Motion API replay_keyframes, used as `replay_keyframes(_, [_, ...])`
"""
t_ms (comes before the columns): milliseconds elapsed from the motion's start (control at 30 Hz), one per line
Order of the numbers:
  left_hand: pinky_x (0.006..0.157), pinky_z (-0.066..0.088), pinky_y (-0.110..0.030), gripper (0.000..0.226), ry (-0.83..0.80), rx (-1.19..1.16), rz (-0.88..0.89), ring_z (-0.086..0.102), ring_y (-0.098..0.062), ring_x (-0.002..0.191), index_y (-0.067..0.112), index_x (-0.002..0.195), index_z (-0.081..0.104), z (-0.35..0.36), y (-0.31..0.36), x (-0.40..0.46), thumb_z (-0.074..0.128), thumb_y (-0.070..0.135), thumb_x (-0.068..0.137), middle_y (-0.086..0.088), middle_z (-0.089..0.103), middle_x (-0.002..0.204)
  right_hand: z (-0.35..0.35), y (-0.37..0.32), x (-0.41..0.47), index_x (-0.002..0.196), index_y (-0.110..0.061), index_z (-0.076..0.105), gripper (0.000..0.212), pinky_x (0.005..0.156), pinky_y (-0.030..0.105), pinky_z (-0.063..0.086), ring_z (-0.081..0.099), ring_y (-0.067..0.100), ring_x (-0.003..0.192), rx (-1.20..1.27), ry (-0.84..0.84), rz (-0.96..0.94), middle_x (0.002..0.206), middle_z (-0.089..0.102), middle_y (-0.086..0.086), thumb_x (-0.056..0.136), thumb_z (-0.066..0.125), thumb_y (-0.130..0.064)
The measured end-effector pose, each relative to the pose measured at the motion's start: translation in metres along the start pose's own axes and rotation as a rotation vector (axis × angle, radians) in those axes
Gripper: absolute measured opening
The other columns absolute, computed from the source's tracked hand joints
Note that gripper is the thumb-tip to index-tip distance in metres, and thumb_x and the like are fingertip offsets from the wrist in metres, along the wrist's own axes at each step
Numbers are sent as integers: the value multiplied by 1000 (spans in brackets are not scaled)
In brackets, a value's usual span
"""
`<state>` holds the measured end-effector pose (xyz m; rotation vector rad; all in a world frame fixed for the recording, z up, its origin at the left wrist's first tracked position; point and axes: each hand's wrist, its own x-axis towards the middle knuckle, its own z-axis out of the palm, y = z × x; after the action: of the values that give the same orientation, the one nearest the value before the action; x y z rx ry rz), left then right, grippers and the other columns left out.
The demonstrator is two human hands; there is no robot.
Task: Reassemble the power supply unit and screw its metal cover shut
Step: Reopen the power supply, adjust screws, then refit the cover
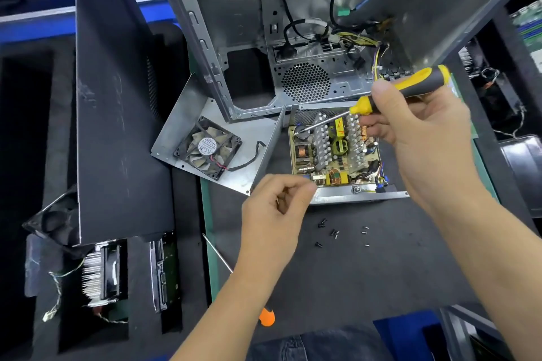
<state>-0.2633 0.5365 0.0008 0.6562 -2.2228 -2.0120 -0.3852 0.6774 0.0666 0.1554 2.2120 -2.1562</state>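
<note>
Yellow-and-black screwdriver [401,91] is sitting gripped in the right hand [422,132], fingers wrapping its handle, shaft slanting down with the tip reaching the back left corner of the open power supply unit [334,152] I'm seeing mid-bench. Left hand [275,208] is hovering at the unit's front edge, fingertips pinching together; I can't tell whether they're holding anything. Metal cover [211,143] with its fan is lying just left of the unit, loose screws [337,233] resting on the mat in front.

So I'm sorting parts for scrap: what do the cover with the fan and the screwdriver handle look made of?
The cover looks like bare sheet metal: dull grey, thin folded edges, smudged. The screwdriver handle, gripped by the right hand, looks like yellow plastic with black, probably rubbery, grip sections; matte.
</note>
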Motion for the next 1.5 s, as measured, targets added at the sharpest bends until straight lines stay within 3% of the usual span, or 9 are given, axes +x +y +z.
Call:
replay_keyframes(167, [61, 33, -15, 42, -48, 77, -71, 37, -7, 61, 23, 56, 49, 4, -5, 0, 72, 36, 88, 7, 38, 65, 11, 0, 8, 99, 1, 60, 32, 61, 25, 55, 72, 19, 69, -134, -9, -114, 80, 73, 5, 89, 73, -26])
replay_keyframes(333, [60, 33, -12, 45, -133, 64, -73, 39, -4, 59, 38, 51, 53, 11, -6, -10, 74, 26, 89, 15, 41, 63, 19, 5, 7, 90, -16, 59, 23, 69, 29, 57, 71, 20, 75, -257, -51, -184, 81, 72, 0, 86, 76, -30])
replay_keyframes(400, [61, 33, -11, 42, -169, 56, -64, 41, -4, 60, 39, 52, 58, 13, -7, -15, 74, 25, 88, 17, 44, 63, 22, 7, 5, 86, -19, 58, 21, 69, 23, 55, 70, 12, 72, -303, -72, -213, 79, 72, -4, 86, 76, -29])
replay_keyframes(467, [62, 33, -11, 34, -193, 43, -70, 41, -4, 62, 35, 56, 63, 12, -8, -14, 76, 26, 87, 17, 44, 64, 23, 9, 3, 86, -18, 58, 21, 66, 18, 51, 66, 8, 68, -381, -101, -254, 80, 69, -10, 86, 76, -30])
replay_keyframes(567, [64, 35, -13, 25, -211, 17, -81, 42, -3, 64, 36, 63, 69, 8, -10, -11, 76, 30, 86, 15, 44, 67, 25, 11, 1, 88, -14, 57, 24, 68, 25, 52, 65, 12, 69, -501, -199, -326, 79, 68, -10, 86, 74, -31])
replay_keyframes(733, [60, 36, -13, 5, -90, -63, -110, 38, -6, 61, 35, 91, 72, 4, -16, -3, 74, 31, 88, 13, 36, 61, 31, 15, 0, 89, -11, 57, 26, 70, 35, 50, 65, 14, 70, -628, -302, -375, 77, 68, -5, 86, 75, -31])
replay_keyframes(967, [63, 40, -11, 62, -119, -30, -203, 42, -3, 63, 30, 137, 54, 6, -33, 11, 79, 39, 82, 13, 38, 64, 35, 18, 3, 97, -11, 58, 28, 75, 42, 52, 64, 15, 75, -709, -369, -396, 79, 68, -7, 88, 73, -33])
replay_keyframes(1167, [60, 39, -8, 73, -128, -29, -200, 41, 0, 59, 31, 143, 49, 9, -38, 13, 80, 43, 78, 14, 38, 62, 36, 20, 4, 96, -12, 57, 27, 72, 33, 51, 63, 6, 74, -703, -374, -384, 74, 68, -11, 88, 72, -32])
replay_keyframes(1500, [61, 42, -11, 76, -133, -56, -217, 43, -1, 62, 33, 144, 47, 8, -37, 13, 81, 44, 77, 14, 39, 64, 40, 14, 1, 98, -7, 58, 32, 75, 48, 50, 62, 26, 78, -773, -427, -403, 82, 67, 1, 88, 73, -33])
